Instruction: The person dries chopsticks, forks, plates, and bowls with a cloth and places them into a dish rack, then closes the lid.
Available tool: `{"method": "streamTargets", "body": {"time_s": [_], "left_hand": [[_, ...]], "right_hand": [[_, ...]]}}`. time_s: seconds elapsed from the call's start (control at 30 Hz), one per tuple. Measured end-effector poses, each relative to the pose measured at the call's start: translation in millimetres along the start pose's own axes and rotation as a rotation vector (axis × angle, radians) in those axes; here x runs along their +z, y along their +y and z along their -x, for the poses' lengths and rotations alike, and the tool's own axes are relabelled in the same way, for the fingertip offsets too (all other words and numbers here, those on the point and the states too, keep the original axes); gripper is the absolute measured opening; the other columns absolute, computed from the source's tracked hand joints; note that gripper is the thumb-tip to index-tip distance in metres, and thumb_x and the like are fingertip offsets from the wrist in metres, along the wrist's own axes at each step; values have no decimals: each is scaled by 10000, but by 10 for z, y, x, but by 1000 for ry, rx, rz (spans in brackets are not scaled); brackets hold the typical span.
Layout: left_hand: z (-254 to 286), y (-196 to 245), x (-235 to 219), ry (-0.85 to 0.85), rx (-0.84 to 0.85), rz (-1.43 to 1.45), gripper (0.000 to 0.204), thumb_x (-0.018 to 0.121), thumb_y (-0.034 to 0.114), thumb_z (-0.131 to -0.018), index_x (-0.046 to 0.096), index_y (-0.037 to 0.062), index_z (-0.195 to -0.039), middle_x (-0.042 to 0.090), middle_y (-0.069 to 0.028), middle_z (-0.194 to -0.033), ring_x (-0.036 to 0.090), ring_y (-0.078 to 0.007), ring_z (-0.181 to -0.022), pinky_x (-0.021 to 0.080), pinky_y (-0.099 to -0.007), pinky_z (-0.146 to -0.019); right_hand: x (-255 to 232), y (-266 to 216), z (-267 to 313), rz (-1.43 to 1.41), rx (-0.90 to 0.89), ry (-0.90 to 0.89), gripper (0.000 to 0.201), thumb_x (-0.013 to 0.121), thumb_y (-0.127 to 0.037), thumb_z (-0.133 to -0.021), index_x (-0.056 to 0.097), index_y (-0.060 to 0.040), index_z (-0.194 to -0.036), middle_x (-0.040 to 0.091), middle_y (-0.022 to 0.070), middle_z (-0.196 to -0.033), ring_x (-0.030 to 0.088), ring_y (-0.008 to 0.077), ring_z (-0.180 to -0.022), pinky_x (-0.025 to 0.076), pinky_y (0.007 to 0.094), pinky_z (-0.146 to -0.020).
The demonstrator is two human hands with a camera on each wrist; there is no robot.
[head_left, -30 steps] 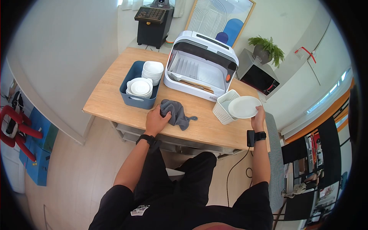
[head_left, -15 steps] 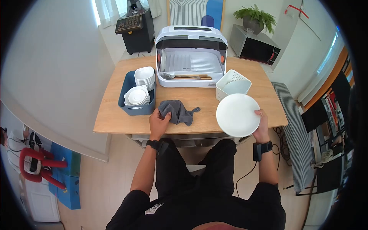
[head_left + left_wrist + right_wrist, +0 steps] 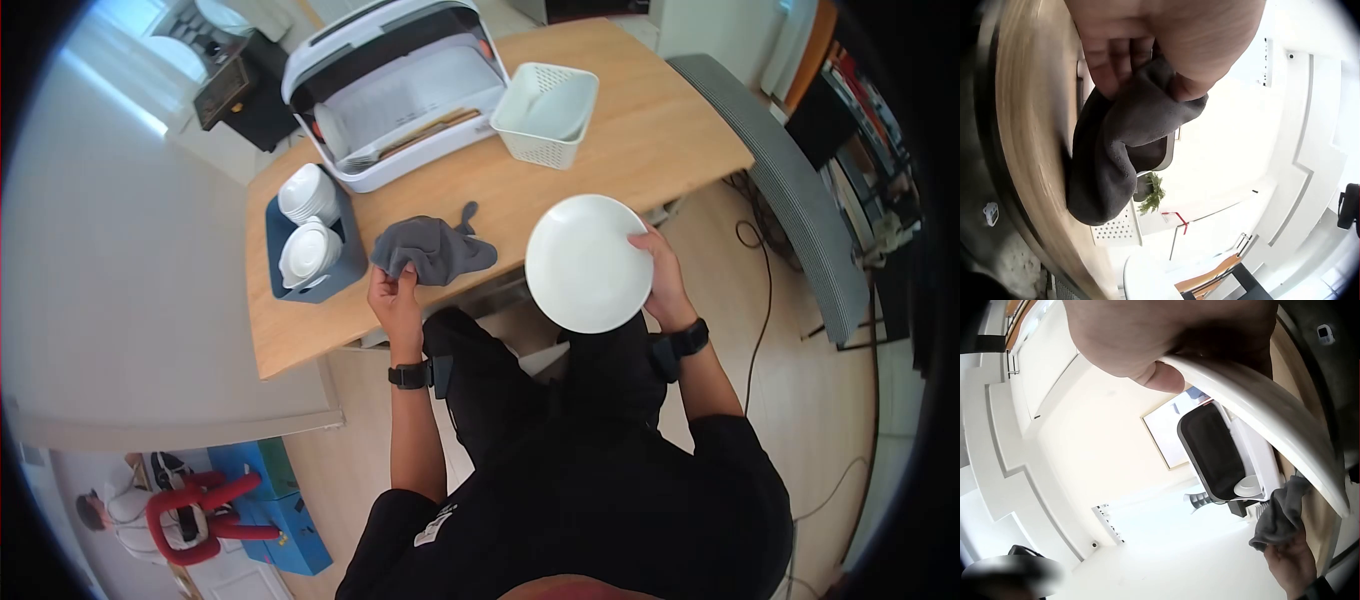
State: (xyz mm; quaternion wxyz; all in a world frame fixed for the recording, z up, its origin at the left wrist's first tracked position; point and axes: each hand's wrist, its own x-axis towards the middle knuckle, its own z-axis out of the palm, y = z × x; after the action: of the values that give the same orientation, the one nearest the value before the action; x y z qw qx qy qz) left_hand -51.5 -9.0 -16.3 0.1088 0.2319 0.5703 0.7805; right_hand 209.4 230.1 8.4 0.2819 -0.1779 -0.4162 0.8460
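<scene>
In the head view, my left hand (image 3: 397,304) pinches the lower edge of a grey cloth (image 3: 430,248) at the table's front edge. The left wrist view has the cloth (image 3: 1116,137) bunched between thumb and fingers. My right hand (image 3: 664,278) grips the right rim of a round white plate (image 3: 588,262), held up over the front of the table and my lap, its face toward the head camera. In the right wrist view the thumb lies over the rim of the plate (image 3: 1260,412); the other fingers are hidden behind it.
A blue bin (image 3: 348,262) of stacked white bowls (image 3: 308,250) stands at the left of the table (image 3: 640,120). Behind are a white dish cabinet (image 3: 370,180) with chopsticks and a plate, and a white perforated basket (image 3: 540,150) holding a dish. Another person (image 3: 125,508) is at far lower left.
The right hand has brought the plate from beside the basket toward the body, over the front edge. The left hand has drawn the cloth up slightly. The head view has turned and tilted down.
</scene>
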Motion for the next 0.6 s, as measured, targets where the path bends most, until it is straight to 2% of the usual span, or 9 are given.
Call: {"method": "streamTargets", "body": {"time_s": [0.07, 0.13, 0.17, 0.23, 0.33, 0.4, 0.47, 0.57, 0.6], "left_hand": [[85, 109, 263, -42, 24, -28, 338, 648, 35, -944, 590, -24, -1272, 678, -43, -1155, 628, -114, -1025, 490, -254, -901], [195, 209, 480, -239, 82, -147, 316, 667, 35, -916, 621, -34, -1221, 704, -69, -1081, 650, -114, -931, 512, -252, -824], [253, 303, 601, -240, 71, -156, 316, 667, 35, -916, 621, -34, -1221, 704, -69, -1081, 650, -114, -931, 512, -252, -824], [360, 418, 826, -392, -12, -527, 311, 688, 25, -875, 645, -42, -1176, 717, -106, -992, 662, -127, -829, 525, -261, -737], [413, 296, 1021, -373, 29, -485, 332, 706, 25, -846, 650, -41, -1167, 717, -126, -945, 664, -139, -779, 523, -265, -685], [424, 253, 1092, -366, 17, -421, 347, 703, 21, -846, 645, -34, -1184, 714, -119, -977, 659, -135, -796, 517, -258, -690], [428, 236, 1141, -385, 116, -368, 350, 705, 16, -839, 643, -28, -1181, 693, -119, -972, 648, -148, -775, 502, -270, -662], [463, 321, 1222, -436, 128, -485, 340, 700, 7, -829, 646, -13, -1164, 663, -126, -957, 637, -193, -740, 486, -301, -634], [470, 339, 1253, -424, 131, -488, 340, 700, 7, -829, 646, -13, -1164, 663, -126, -957, 637, -193, -740, 486, -301, -634]], "right_hand": [[106, -40, 24, 23, -7, 20, 538, 480, -123, -912, 478, 58, -1418, 600, 170, -1345, 578, 251, -1230, 431, 356, -1078], [225, -32, 39, 56, -6, -48, 528, 476, -115, -928, 479, 56, -1427, 596, 163, -1359, 571, 243, -1244, 424, 355, -1084], [304, -56, 57, 54, 14, -81, 515, 481, -105, -948, 473, 52, -1438, 595, 156, -1365, 571, 226, -1245, 431, 343, -1073], [443, -15, 74, 55, 27, -108, 510, 488, -99, -952, 473, 48, -1440, 597, 150, -1363, 577, 216, -1235, 437, 333, -1064], [572, 143, 93, 133, 4, -158, 484, 514, -116, -991, 472, 31, -1451, 604, 122, -1349, 584, 169, -1201, 452, 303, -1028], [640, 224, 122, 245, -88, -213, 477, 521, -156, -1021, 465, 23, -1460, 607, 107, -1335, 576, 147, -1187, 450, 296, -1019], [651, 269, 141, 231, -69, -222, 480, 515, -204, -1049, 455, 20, -1469, 609, 102, -1327, 566, 136, -1187, 446, 288, -1015], [632, 335, 124, 177, -70, -177, 467, 499, -216, -1062, 464, 17, -1465, 608, 103, -1332, 557, 143, -1201, 434, 294, -1030], [612, 371, 113, 215, -123, -125, 465, 482, -234, -1071, 471, 23, -1458, 607, 103, -1333, 553, 148, -1207, 426, 297, -1038]]}}
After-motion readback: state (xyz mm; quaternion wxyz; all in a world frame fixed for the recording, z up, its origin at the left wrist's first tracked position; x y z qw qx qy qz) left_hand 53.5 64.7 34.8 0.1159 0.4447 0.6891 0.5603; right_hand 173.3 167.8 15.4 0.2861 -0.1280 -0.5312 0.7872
